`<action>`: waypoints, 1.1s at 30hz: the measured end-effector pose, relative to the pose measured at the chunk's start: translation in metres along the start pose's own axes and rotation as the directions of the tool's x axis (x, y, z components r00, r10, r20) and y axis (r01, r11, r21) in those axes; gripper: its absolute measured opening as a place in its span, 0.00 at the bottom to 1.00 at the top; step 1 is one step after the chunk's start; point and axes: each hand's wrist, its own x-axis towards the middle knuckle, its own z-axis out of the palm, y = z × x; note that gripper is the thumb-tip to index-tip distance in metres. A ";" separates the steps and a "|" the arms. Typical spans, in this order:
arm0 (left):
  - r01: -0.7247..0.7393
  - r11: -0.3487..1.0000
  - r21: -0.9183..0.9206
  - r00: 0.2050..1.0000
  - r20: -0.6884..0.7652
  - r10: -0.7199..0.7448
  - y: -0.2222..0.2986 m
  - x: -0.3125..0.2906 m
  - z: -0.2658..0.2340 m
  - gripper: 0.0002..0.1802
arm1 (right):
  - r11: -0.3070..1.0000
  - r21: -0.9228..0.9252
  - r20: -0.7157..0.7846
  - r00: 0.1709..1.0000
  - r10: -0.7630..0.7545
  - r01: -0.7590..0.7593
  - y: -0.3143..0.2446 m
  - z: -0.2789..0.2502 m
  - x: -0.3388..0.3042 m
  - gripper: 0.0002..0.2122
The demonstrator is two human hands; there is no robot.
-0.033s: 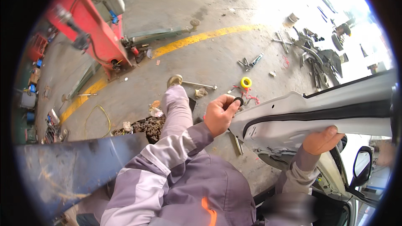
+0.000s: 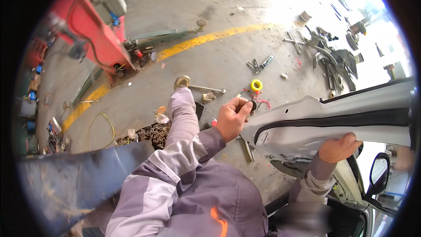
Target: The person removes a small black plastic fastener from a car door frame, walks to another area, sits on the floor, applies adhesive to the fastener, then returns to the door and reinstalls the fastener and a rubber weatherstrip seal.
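In my left hand [image 2: 231, 120], a small round black piece [image 2: 253, 105] is pinched between thumb and fingertips. It looks like a rubber plug or cap, partly covered by my fingers. The hand hovers by the near left corner of a white car door [image 2: 302, 109], which has a dark rubber strip [image 2: 333, 121] along its edge. Over on the right, my right hand [image 2: 338, 148] is closed around the door's lower edge, thumb on the near side and fingers partly hidden.
A yellow tape roll [image 2: 256, 85], a long-handled wrench [image 2: 206, 88] and a blue tube tool [image 2: 265, 62] lie on the floor ahead. A rusty chain [image 2: 149, 134] is heaped at left beside a blue metal beam [image 2: 83, 180]. A red lift post [image 2: 94, 28] stands beyond; a side mirror [image 2: 379, 171] sits right.
The black piece is turned a little in my left fingers, and that hand has shifted slightly. My right hand stays on the door.
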 end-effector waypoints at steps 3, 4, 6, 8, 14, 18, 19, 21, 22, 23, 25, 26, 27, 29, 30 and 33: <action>-0.026 0.988 -0.150 0.998 0.058 0.035 -0.005 0.058 0.006 0.10 | 0.991 -0.128 -0.040 0.999 0.018 -0.023 0.027 0.013 0.014 0.30; -0.012 0.989 -0.145 0.998 0.065 0.022 -0.005 0.080 0.005 0.10 | 0.986 -0.159 -0.074 0.997 0.031 -0.042 0.037 0.016 0.019 0.29; 0.004 0.995 -0.100 0.996 0.092 0.005 -0.002 0.129 -0.006 0.10 | 0.966 -0.256 -0.031 0.999 -0.032 0.023 0.056 0.025 0.027 0.29; 0.036 0.998 -0.060 0.994 0.105 -0.030 0.003 0.185 -0.029 0.10 | 0.740 -0.672 -0.064 0.993 -0.096 0.028 0.070 0.034 0.031 0.33; 0.202 0.970 0.134 0.938 0.260 -0.231 0.031 0.373 -0.090 0.09 | 0.936 -0.337 -0.102 0.992 0.076 -0.106 0.084 0.050 0.031 0.38; 0.268 0.909 0.320 0.792 0.464 -0.396 0.076 0.458 -0.120 0.08 | 0.876 -0.400 -0.288 0.944 0.158 -0.269 0.073 0.057 0.023 0.30; 0.234 0.902 0.363 0.755 0.516 -0.404 0.090 0.472 -0.126 0.09 | 0.827 -0.461 -0.357 0.920 0.158 -0.321 0.068 0.061 0.021 0.27; 0.200 0.894 0.401 0.723 0.555 -0.411 0.115 0.499 -0.129 0.09 | 0.753 -0.440 -0.578 0.796 0.179 -0.489 0.058 0.075 0.013 0.21; 0.223 0.903 0.366 0.734 0.547 -0.403 0.126 0.507 -0.130 0.10 | 0.841 -0.327 -0.497 0.835 0.235 -0.431 0.050 0.082 0.012 0.21; 0.216 0.900 0.378 0.741 0.537 -0.403 0.135 0.515 -0.127 0.10 | 0.757 -0.419 -0.566 0.796 0.214 -0.502 0.047 0.089 0.010 0.21; 0.246 0.877 0.412 0.753 0.489 -0.440 0.151 0.534 -0.116 0.10 | 0.841 -0.192 -0.692 0.677 0.249 -0.506 0.040 0.100 0.008 0.21; 0.301 0.861 0.410 0.733 0.479 -0.484 0.155 0.541 -0.108 0.09 | 0.821 -0.214 -0.709 0.662 0.242 -0.530 0.038 0.105 0.006 0.21; 0.371 0.825 0.426 0.713 0.439 -0.547 0.157 0.547 -0.098 0.09 | 0.806 -0.217 -0.758 0.615 0.217 -0.551 0.036 0.109 0.005 0.21; 0.515 0.730 0.449 0.607 0.411 -0.681 0.158 0.557 -0.078 0.07 | 0.630 -0.459 -0.783 0.620 0.046 -0.626 0.032 0.118 -0.003 0.21; 0.538 0.729 0.423 0.550 0.479 -0.684 0.158 0.562 -0.069 0.07 | 0.404 -0.649 -0.723 0.687 -0.067 -0.644 0.030 0.124 -0.010 0.20; 0.562 0.680 0.471 0.418 0.548 -0.725 0.158 0.582 -0.043 0.07 | 0.212 -0.610 -0.782 0.536 -0.317 -0.764 0.032 0.164 -0.046 0.18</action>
